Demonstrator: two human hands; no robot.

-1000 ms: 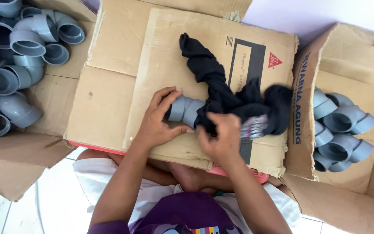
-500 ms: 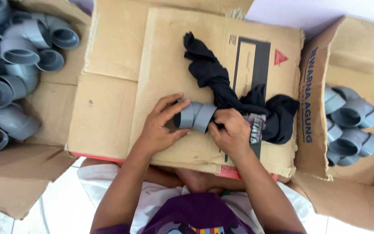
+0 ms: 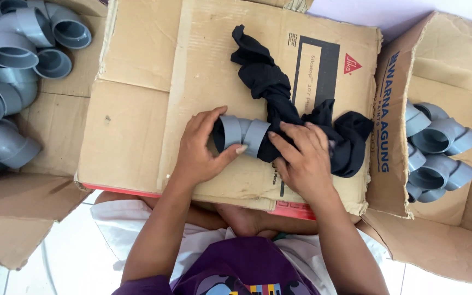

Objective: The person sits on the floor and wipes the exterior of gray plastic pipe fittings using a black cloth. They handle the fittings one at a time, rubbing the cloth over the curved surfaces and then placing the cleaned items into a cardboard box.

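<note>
A grey plastic pipe elbow (image 3: 241, 135) lies on a flattened cardboard box (image 3: 154, 98) in front of me. My left hand (image 3: 203, 147) grips the elbow from its left end, thumb under it. My right hand (image 3: 304, 155) presses a black cloth (image 3: 271, 87) against the elbow's right end. The cloth trails up and to the right across the cardboard in a twisted bundle.
An open cardboard box at the left holds several grey pipe elbows (image 3: 12, 54). Another open box (image 3: 454, 71) at the right holds more grey elbows (image 3: 435, 139). My knees and a white floor (image 3: 66, 251) show below the cardboard.
The view has shifted and my hands sit lower on the cardboard. My right hand has moved from bunching the cloth to pressing it flat on the elbow's right end.
</note>
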